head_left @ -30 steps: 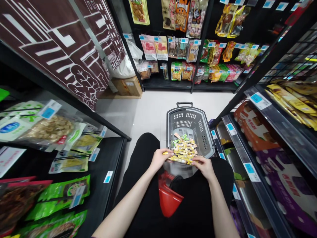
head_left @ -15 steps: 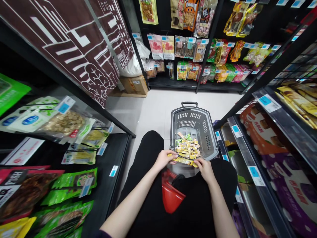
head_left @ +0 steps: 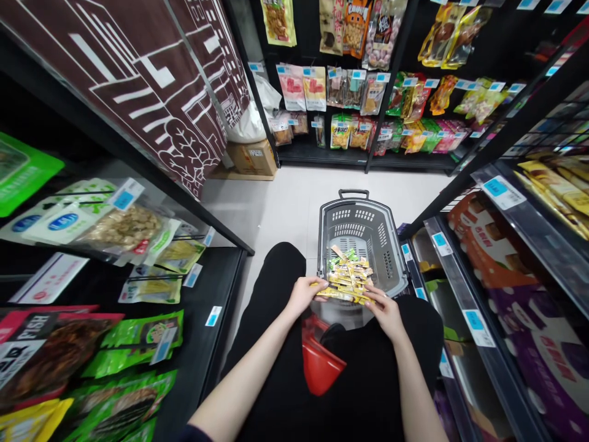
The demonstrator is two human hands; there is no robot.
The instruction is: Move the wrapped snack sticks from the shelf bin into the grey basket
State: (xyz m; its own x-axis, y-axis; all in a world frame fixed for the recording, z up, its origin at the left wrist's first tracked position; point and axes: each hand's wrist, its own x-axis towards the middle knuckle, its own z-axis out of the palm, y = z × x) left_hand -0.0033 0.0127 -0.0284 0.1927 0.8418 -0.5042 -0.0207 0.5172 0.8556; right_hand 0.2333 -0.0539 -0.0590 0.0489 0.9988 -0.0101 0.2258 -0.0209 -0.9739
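My left hand (head_left: 307, 294) pinches the left end of a slim yellow snack packet (head_left: 341, 296) over the near rim of a grey shopping basket. At the packet's right end, my right hand (head_left: 385, 312) has its thumb and fingers closed around it, fingers reaching a little over the pile. Inside the basket (head_left: 396, 245) lies a loose heap of small stick packets (head_left: 348, 270), mostly yellow with a few green and one pinkish. The basket stands on the floor between my knees, its black handle at the far end.
A red plastic part (head_left: 321, 362) sits between my legs. Shelves of bagged snacks (head_left: 133, 227) rise close on the left, and shelves with price tags (head_left: 478, 325) on the right. Ahead stand a snack rack (head_left: 322, 153) and a cardboard box (head_left: 254, 158).
My right hand has shifted slightly, its fingers now extended further over the packets. The left hand keeps its pinch on the yellow packet. The view has moved a little.
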